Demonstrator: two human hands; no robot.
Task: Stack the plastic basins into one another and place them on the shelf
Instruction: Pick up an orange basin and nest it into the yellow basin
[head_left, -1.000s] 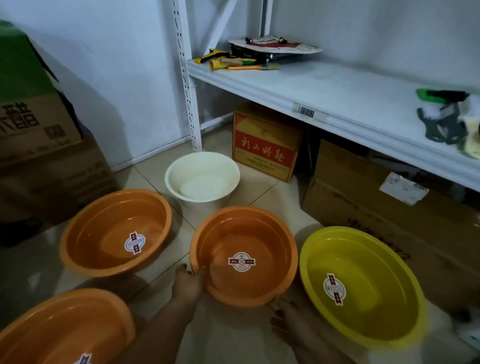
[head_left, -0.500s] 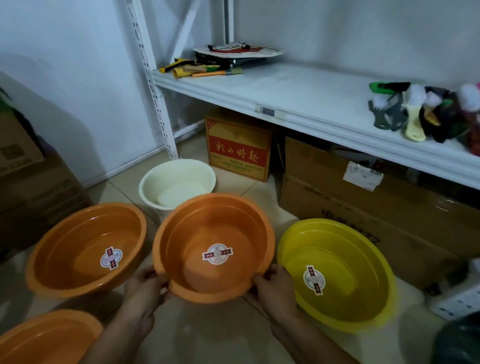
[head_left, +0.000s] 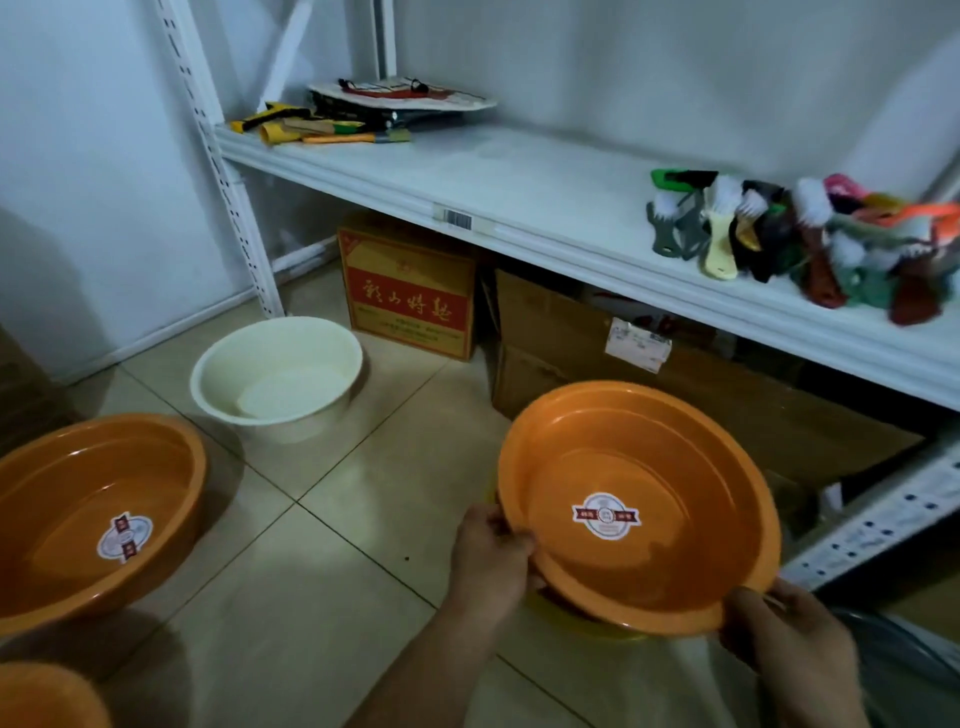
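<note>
I hold an orange basin with a round sticker inside, at the lower right. My left hand grips its left rim and my right hand grips its near right rim. It sits over a yellow basin, of which only a thin strip of rim shows beneath. A second orange basin rests on the floor at the left. A third orange basin peeks in at the bottom left corner. A white basin stands farther back on the tiles. The white shelf runs above.
On the shelf lie hand tools at the left end and a heap of brushes at the right. Under it stand a red-and-yellow carton and brown cardboard boxes. A white upright post rises at the left.
Both hands have taken the middle orange basin off the floor and carried it right, over the yellow basin, which is now almost hidden. The view has swung right.
</note>
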